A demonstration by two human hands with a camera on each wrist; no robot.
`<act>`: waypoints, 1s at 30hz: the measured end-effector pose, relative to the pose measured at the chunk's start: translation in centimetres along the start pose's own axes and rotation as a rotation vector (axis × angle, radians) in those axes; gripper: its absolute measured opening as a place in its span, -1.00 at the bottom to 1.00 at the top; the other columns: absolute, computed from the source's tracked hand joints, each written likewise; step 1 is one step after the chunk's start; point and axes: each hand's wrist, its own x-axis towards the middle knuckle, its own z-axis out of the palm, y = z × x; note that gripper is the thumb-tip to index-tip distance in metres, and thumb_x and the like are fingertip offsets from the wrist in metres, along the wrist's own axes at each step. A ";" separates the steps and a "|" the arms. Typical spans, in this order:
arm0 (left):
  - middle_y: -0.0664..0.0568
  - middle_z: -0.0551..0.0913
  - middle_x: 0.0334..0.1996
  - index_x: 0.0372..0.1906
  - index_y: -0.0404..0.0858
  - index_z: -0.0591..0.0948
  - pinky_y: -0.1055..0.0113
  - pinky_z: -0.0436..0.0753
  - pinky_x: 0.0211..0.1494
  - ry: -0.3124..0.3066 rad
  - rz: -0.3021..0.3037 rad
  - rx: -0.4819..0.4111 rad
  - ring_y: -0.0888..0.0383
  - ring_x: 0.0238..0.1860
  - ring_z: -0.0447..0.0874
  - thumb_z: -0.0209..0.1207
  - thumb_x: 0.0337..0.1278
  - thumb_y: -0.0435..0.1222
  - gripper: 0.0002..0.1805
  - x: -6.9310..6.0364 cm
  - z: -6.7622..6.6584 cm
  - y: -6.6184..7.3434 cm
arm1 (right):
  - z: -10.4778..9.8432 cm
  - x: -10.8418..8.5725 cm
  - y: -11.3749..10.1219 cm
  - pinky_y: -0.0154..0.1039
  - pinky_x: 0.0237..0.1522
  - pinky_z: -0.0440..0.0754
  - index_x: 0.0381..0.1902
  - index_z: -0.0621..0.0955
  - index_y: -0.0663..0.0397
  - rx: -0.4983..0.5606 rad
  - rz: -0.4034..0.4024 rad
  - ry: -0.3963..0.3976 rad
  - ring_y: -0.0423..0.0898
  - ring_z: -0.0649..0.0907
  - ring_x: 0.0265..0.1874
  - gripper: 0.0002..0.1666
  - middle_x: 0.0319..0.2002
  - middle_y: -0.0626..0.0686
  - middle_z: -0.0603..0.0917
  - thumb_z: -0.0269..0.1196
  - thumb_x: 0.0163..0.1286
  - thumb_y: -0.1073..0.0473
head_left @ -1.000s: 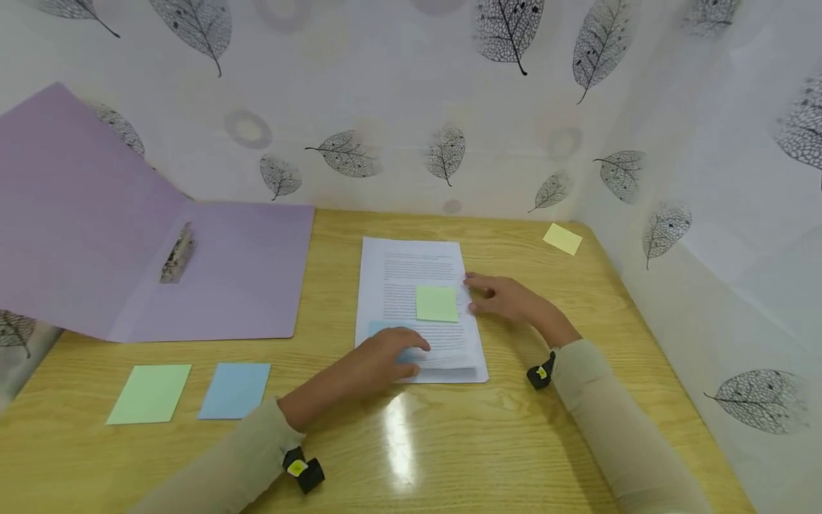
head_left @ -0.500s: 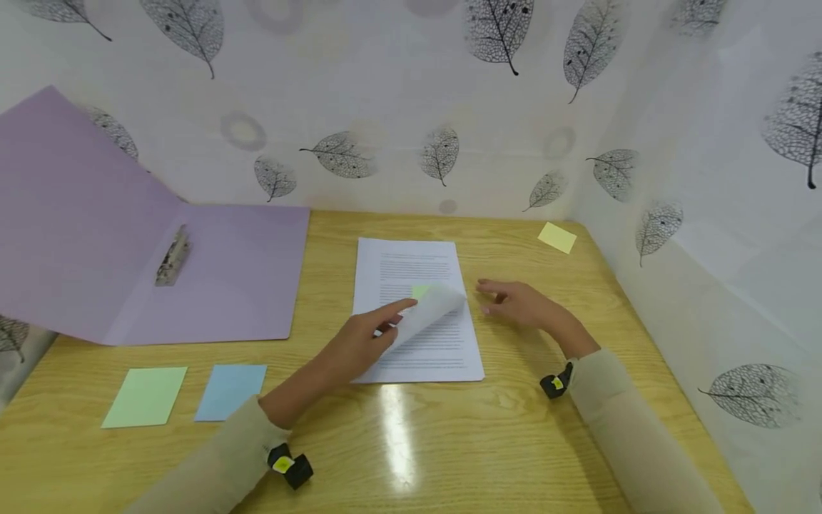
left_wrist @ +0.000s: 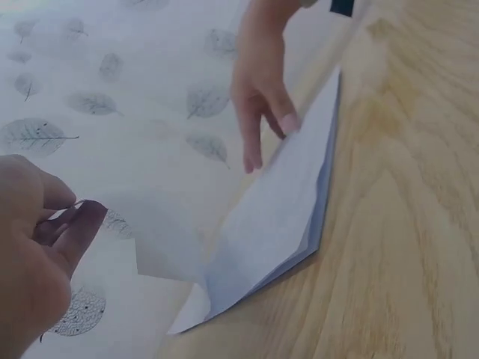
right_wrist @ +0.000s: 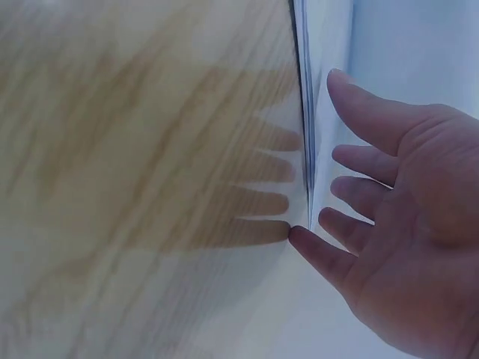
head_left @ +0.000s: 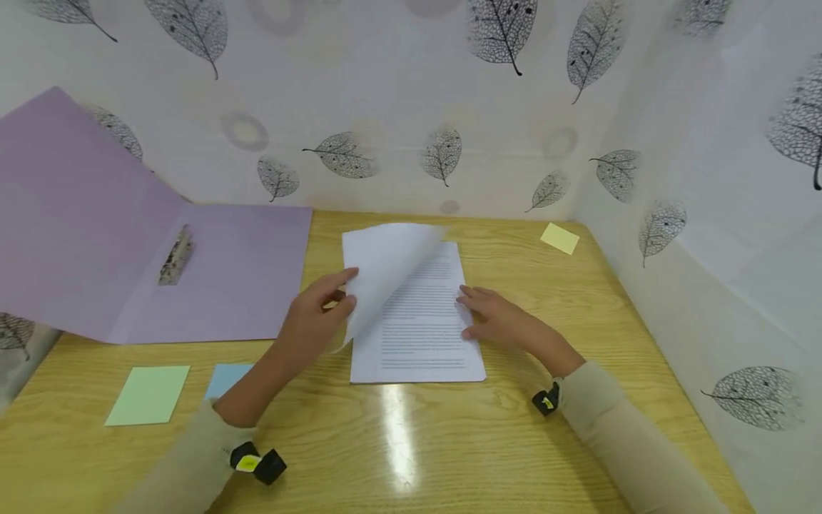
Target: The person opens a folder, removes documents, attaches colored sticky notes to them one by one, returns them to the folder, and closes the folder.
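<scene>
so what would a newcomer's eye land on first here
Likely the white paper sheet curved in the person's left grip, partly over a stack of white printed pages mid-view. Next, the large open lilac folder at the left, then the small yellow paper note toward the far right.

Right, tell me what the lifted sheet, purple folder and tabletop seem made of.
Lifted sheet: apparently matte paper, thin and curling. Purple folder: matte card or plastic, its raised cover stiff. Tabletop: glossy wood or wood-look laminate, showing grain and a bright reflection.
</scene>
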 end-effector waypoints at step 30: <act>-0.19 0.14 0.54 0.60 -0.12 0.11 0.75 0.52 0.02 0.628 -0.381 -0.391 0.13 0.46 0.32 0.08 0.45 -0.38 -0.28 -4.2 -11.5 -6.2 | 0.3 0.1 -0.2 0.20 0.53 0.11 0.55 0.17 0.28 -0.017 0.005 -0.079 0.27 0.09 0.56 -0.10 0.58 0.27 0.09 0.28 0.45 0.04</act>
